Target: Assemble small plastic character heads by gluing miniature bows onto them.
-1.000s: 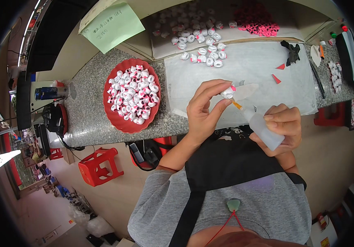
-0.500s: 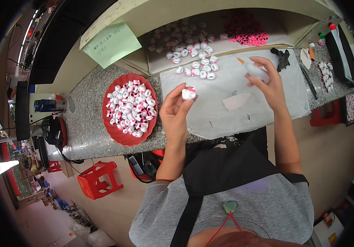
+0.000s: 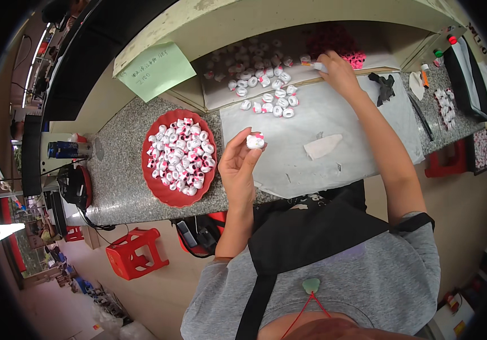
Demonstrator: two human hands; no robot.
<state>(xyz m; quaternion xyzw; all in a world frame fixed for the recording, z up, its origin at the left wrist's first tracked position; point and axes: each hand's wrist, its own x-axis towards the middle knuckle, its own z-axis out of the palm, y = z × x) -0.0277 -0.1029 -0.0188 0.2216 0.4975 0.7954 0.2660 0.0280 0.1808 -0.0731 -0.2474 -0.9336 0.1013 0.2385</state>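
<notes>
My left hand (image 3: 236, 173) pinches a small white bead-like charm (image 3: 255, 140) with a pink patch on top, above the left part of a white sheet (image 3: 289, 164). Stretched to the back shelf, my right hand (image 3: 341, 75) grips a white squeeze bottle (image 3: 319, 67) with an orange tip. The tip points left, close to a white charm at the shelf's edge. Right behind this hand lies a heap of small pink pieces (image 3: 355, 60), partly covered by it. Several more white charms (image 3: 282, 102) lie on the sheet and the shelf.
Left of the sheet stands a red scalloped plate (image 3: 149, 175) heaped with white-and-pink charms. A green paper note (image 3: 156, 71) hangs from the shelf. A paper scrap (image 3: 323, 147) and a black rag (image 3: 383, 88) lie on the sheet. A red stool (image 3: 137, 253) is on the floor.
My right hand has carried the squeeze bottle forward and left, from over the sheet to the shelf beside the pink pieces. My left hand, still holding the charm, has dropped slightly toward me.
</notes>
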